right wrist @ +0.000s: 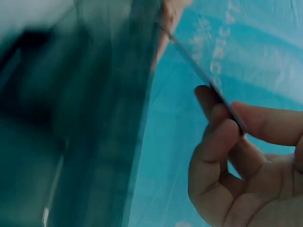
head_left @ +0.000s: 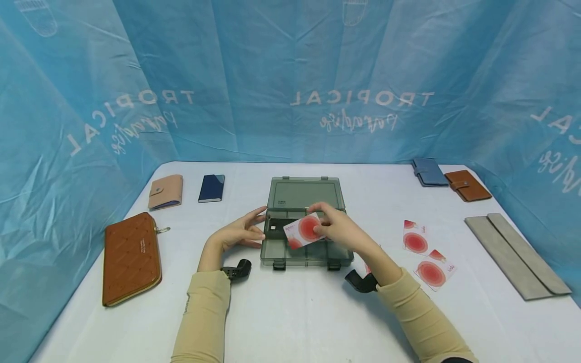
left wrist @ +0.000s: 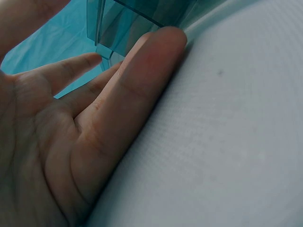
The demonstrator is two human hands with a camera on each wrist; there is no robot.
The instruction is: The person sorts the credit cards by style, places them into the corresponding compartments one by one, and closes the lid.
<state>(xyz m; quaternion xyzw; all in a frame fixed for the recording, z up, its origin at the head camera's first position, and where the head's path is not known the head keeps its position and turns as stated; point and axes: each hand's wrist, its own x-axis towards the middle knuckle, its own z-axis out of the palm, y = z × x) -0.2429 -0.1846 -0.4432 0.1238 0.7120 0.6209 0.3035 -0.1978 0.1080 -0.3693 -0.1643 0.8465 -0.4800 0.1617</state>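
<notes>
In the centre, the right hand [head_left: 338,229] pinches a red-and-white rectangular card [head_left: 300,231], not yet released, over an open translucent-green plastic box [head_left: 274,250]; left hand [head_left: 237,232] spread alongside; loose red-and-white cards [head_left: 415,242] lie right.

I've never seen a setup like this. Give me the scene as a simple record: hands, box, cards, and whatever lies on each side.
Right hand: pinches a red-and-white card over the box
Left hand: fingers spread at the box's left side
Box: translucent green, divided inside, lid open
Inside box: a dark object, left part
Loose cards: two plainly visible, right of the box
Left side: brown zip wallet, beige wallet, dark blue holder
Right side: blue wallet, brown strap wallet, grey pouch
</notes>
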